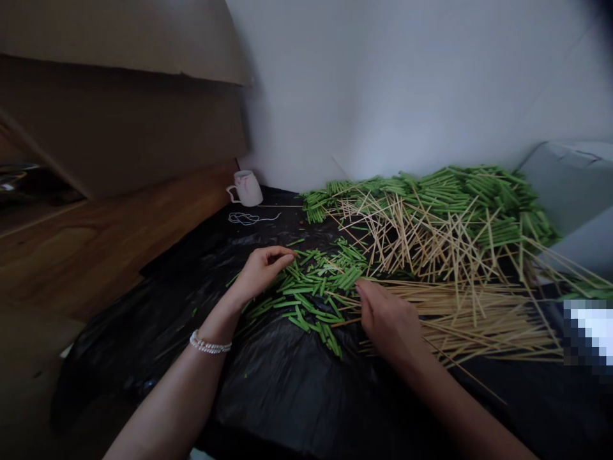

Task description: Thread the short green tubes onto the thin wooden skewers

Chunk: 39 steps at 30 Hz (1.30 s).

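Observation:
My left hand (265,273), with a white beaded bracelet (209,345) on its wrist, is closed in a pinch at the left edge of a loose pile of cut green stem pieces (306,303). Whatever lies between those fingertips is too small to make out. My right hand (389,316) is closed at the right side of the same pile. A thin wooden stick (479,383) runs through its grip, slanting from the pile down to the lower right. Beside and beneath this hand lies a flat layer of bare wooden sticks (498,326).
Behind, sticks carrying green pieces (454,188) are heaped along the wall. A white mug (248,189) and a tangle of pale string (246,219) sit at back left. Black plastic sheeting (268,396) covers the work surface. A cardboard box (124,121) stands left, a grey-white container (569,185) right.

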Tool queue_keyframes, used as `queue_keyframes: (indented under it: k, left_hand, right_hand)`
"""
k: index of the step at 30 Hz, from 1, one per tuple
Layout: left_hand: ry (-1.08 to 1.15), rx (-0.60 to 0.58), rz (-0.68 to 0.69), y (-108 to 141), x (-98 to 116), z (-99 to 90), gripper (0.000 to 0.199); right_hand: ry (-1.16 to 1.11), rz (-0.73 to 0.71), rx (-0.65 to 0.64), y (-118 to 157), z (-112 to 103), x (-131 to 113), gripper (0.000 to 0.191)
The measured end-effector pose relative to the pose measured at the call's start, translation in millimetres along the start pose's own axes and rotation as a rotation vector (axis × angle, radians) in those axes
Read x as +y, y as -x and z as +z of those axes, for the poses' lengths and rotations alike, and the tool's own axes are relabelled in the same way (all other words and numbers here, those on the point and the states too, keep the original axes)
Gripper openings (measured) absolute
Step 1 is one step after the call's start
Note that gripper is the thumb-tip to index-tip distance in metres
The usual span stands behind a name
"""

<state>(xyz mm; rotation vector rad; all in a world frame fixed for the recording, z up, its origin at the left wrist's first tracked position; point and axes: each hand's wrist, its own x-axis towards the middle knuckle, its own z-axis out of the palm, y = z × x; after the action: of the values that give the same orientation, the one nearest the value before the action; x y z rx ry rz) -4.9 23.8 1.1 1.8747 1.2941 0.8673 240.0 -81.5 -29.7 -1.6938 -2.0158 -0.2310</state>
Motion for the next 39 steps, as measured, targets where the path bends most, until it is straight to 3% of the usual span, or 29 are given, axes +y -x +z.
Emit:
queue_keyframes:
  k: [3,8,11,14,17,21,24,27,32,39]
  left_hand:
    - [-0.096,-0.028,0.027,0,-3,-4.9,0.031]
    - [-0.188,-0.309,0.126,3,-6,-5.0,0.023]
    - [-0.316,-0.354,0.206,2,-8,-4.0,0.018]
    - [-0.309,-0.366,0.236,1,-8,-3.6,0.014]
    - [-0.150,-0.250,0.168,1,-5,-1.3,0.020]
    - [0.248,-0.065,-0.066,2,-1,9.8,0.034]
    - [0.602,-0.068,-0.219,4,0,21.1,0.040]
    - [0.825,-0.114,-0.319,5,2,28.5,0.034]
    - [0.968,-0.193,-0.346,7,2,30.5,0.024]
    - [0.942,-0.191,-0.341,8,1,31.2,0.023]
  right_hand:
    - [0.000,-0.004,0.010,0,0,0,0.026]
    - [0.013,0.011,0.004,-1,-1,-1,0.027]
    - [0.010,0.012,-0.002,-1,0,-1,0.027]
    - [0.011,0.010,0.009,0,0,-1,0.027]
    - [0.000,0.000,0.011,0,0,-1,0.028]
    - [-0.034,-0.037,0.027,0,-2,-4,0.029]
    - [-0.054,-0.073,0.041,1,-2,-6,0.031]
    - [-0.064,-0.098,0.047,3,-2,-7,0.032]
    - [-0.059,-0.131,0.072,3,-1,-8,0.031]
    - [-0.055,-0.145,0.075,3,-2,-9,0.030]
